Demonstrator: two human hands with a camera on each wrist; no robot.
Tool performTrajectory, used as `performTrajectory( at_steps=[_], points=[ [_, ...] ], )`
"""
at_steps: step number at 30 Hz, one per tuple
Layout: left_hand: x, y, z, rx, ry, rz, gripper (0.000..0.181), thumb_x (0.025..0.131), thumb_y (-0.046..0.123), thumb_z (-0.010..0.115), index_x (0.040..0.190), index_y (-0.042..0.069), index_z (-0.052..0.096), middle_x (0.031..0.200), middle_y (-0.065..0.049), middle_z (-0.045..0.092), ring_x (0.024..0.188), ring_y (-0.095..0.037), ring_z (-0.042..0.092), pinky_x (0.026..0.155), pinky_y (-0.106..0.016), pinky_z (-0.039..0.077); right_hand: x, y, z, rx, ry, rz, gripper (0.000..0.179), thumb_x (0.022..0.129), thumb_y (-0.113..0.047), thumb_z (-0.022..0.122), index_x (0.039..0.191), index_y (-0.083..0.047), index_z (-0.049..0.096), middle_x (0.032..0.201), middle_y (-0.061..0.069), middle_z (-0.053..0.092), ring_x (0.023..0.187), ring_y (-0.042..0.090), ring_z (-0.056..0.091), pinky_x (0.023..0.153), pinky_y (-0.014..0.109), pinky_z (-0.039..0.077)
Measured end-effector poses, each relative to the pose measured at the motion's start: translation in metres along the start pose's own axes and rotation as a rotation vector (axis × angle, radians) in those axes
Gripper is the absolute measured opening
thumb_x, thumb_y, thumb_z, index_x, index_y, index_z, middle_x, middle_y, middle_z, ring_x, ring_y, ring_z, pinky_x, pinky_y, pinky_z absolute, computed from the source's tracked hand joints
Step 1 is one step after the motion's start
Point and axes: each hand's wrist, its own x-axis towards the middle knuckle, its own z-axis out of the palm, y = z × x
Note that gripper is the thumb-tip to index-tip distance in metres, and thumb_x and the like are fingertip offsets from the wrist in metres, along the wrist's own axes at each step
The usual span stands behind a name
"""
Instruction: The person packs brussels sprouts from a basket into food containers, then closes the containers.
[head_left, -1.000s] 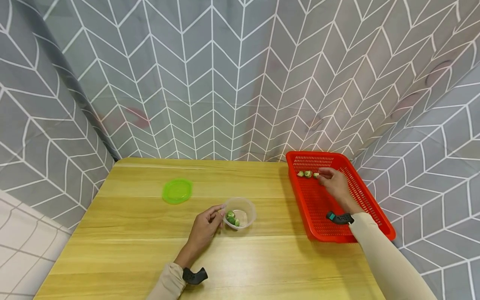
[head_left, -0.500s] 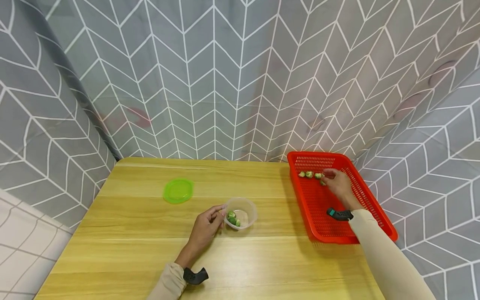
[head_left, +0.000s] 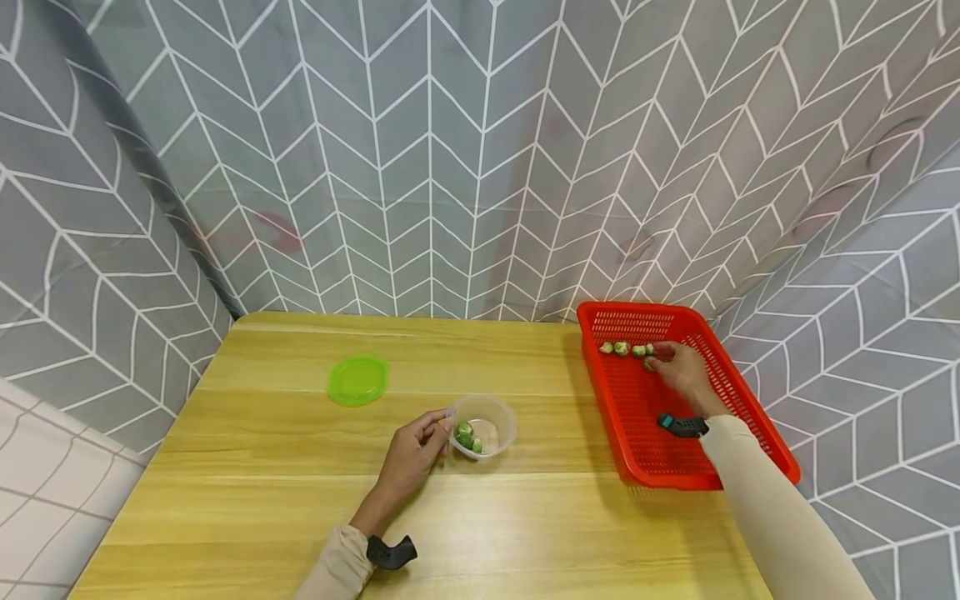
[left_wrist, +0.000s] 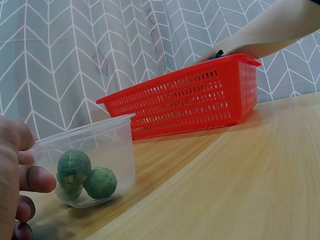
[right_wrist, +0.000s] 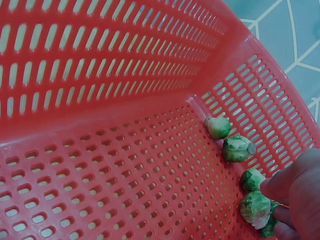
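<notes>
My left hand holds the left rim of a clear plastic tub standing on the table. Inside the tub, Brussels sprouts lie bunched on the near left side. Over at the right, my right hand reaches into a red plastic basket, its bent fingers right at a cluster of Brussels sprouts. More sprouts sit in a row along the basket's far wall. The fingers partly hide the nearest sprout, and I cannot tell whether they grip it.
A green lid lies flat on the wooden table, behind and left of the tub. Grey patterned curtains hang along the table's back and right side. The basket's raised perforated walls surround my right hand.
My right hand has shifted slightly right along the row, and sprouts that its fingers covered now show beside it. The left hand and tub stay put.
</notes>
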Motion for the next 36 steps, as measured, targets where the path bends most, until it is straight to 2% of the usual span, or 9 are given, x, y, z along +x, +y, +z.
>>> performTrajectory(
  at_steps=[4,10,17,24,31,36],
  points=[
    [0.0004,0.0006,-0.0001,-0.003,-0.003,-0.014,0.033,0.103,0.014,0.059,0.131,-0.002,0.064,0.072,-0.023,0.065,0.058,-0.024,0.054,0.055,-0.021,0.039,0.0014,0.0006,-0.0006,-0.017,-0.008,0.002,0.041,0.096,-0.009,0.066,0.129,0.014,0.058,0.124,0.033,0.062,0.11,0.045,0.061,0.086,0.046,0.051],
    [0.0003,0.0009,0.0008,-0.01,0.002,-0.013,0.031,0.103,0.012,0.06,0.13,-0.002,0.065,0.072,-0.023,0.065,0.059,-0.021,0.055,0.055,-0.021,0.039,0.003,0.0014,-0.0013,-0.063,-0.028,-0.005,0.041,0.095,-0.011,0.065,0.126,0.015,0.059,0.123,0.034,0.062,0.108,0.046,0.059,0.091,0.053,0.049],
    [-0.0002,0.0016,0.0014,-0.012,0.006,-0.019,0.031,0.103,0.011,0.059,0.131,-0.002,0.064,0.072,-0.023,0.064,0.059,-0.021,0.053,0.054,-0.02,0.037,0.0053,0.0056,-0.0004,-0.115,-0.042,-0.026,0.043,0.094,-0.012,0.066,0.127,0.014,0.059,0.125,0.034,0.061,0.111,0.048,0.059,0.093,0.055,0.047],
    [-0.0005,0.0028,0.0009,-0.01,0.002,-0.013,0.032,0.103,0.012,0.059,0.132,-0.002,0.064,0.071,-0.023,0.064,0.059,-0.026,0.054,0.055,-0.021,0.038,0.0047,0.0082,0.002,-0.119,-0.079,0.003,0.042,0.094,-0.011,0.064,0.129,0.013,0.058,0.123,0.033,0.062,0.096,0.037,0.058,0.081,0.046,0.048],
    [-0.0007,0.003,0.0003,-0.014,-0.004,-0.006,0.032,0.104,0.012,0.058,0.132,-0.002,0.063,0.073,-0.024,0.064,0.063,-0.037,0.056,0.055,-0.021,0.04,0.002,0.0085,0.0032,-0.106,-0.06,-0.002,0.039,0.094,-0.01,0.066,0.125,0.013,0.06,0.122,0.033,0.062,0.098,0.039,0.059,0.083,0.046,0.049],
    [-0.001,0.0024,0.0005,-0.011,-0.003,-0.004,0.032,0.104,0.012,0.058,0.132,-0.002,0.064,0.072,-0.024,0.064,0.06,-0.028,0.055,0.056,-0.022,0.04,0.0008,0.0092,0.0022,-0.115,-0.038,-0.019,0.036,0.094,-0.01,0.067,0.122,0.012,0.063,0.118,0.032,0.064,0.096,0.039,0.062,0.076,0.041,0.049]
  ],
)
